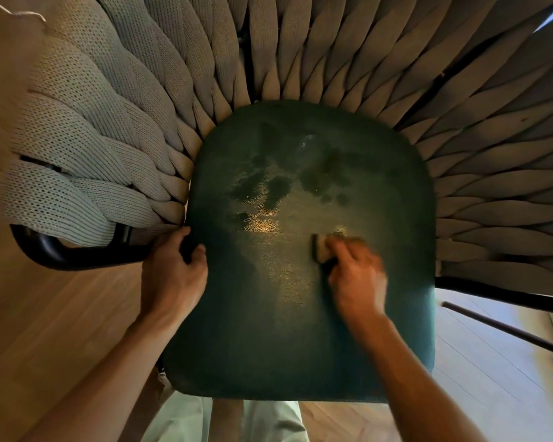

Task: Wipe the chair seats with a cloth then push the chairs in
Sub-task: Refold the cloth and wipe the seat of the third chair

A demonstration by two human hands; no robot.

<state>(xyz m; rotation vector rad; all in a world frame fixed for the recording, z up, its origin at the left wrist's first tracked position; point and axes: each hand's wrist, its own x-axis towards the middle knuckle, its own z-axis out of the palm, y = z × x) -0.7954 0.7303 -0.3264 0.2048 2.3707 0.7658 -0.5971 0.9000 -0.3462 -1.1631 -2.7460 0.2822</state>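
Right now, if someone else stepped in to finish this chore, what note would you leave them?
Left hand grips the left edge of the green chair seat, steadying it. Right hand holds a small cloth pressed on the seat, fingers curled round it. Wet smears show mid-seat, so wiping is under way. Left: finish this seat, wipe any other chairs, push the chairs in.

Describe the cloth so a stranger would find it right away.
Start at the dark green chair seat. On its right half the right hand grips a small tan cloth with a dark edge. It is the only loose thing on the seat.
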